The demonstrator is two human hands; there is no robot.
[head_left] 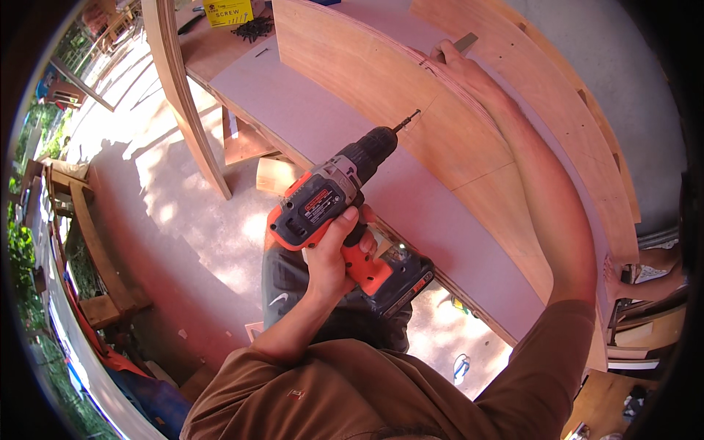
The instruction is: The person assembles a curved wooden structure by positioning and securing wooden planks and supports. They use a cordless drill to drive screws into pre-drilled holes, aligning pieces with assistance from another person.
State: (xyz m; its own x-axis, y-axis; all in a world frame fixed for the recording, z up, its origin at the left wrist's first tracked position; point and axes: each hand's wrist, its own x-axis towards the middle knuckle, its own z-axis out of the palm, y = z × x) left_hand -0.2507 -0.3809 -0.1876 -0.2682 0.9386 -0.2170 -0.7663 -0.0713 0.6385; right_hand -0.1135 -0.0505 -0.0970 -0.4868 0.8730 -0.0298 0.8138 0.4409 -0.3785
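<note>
Drill (315, 207) is left of the long board (453, 143), the left grip (331, 253) closed round its handle; the right grip (460, 70) curls at the board's far edge, hold unclear.

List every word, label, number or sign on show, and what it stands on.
Wording is described, not copied.
Yellow box: large dark lettering, legible; smaller line blurred.
Drill: pale print on its side label; finest lines too small.
Battery: orange and pale print, small.
Brown shirt: tiny mark, unreadable.
Black cloth: white curved mark, wordless.
</note>
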